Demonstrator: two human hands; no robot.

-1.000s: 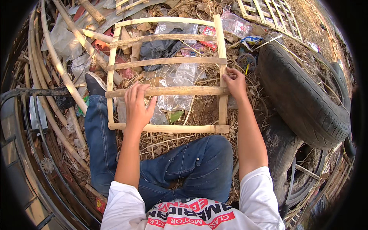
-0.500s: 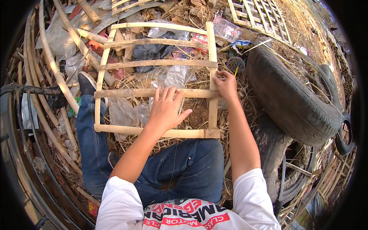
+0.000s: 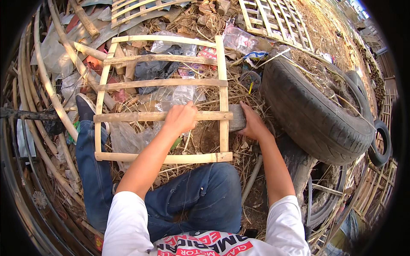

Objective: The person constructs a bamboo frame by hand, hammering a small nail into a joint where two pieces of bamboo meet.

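Note:
In front of me lies a ladder-like bamboo frame (image 3: 220, 81), with two side rails and several crosswise slats. My left hand (image 3: 181, 117) is closed round the second slat from the near end, a bamboo slat (image 3: 136, 117) with a node in it. Its right end sticks out past the right rail. There my right hand (image 3: 253, 123) grips a dark grey block (image 3: 236, 118) from the right, thumb and fingers on opposite edges. The block appears to touch the slat's end. Whether it is stone or wood I cannot tell.
A worn tyre (image 3: 316, 106) leans at the right, with a smaller black ring (image 3: 381, 143) beyond it. Other lattice panels (image 3: 277, 21) lie at the back. Bamboo poles (image 3: 47, 81) curve along the left. Plastic scraps (image 3: 239, 38) and straw cover the ground; my bent legs are near the frame.
My left hand has gone from lying spread over the slat to closing round it. My right hand has moved down from the right rail and now holds the grey block. The frame appears slightly left and lower.

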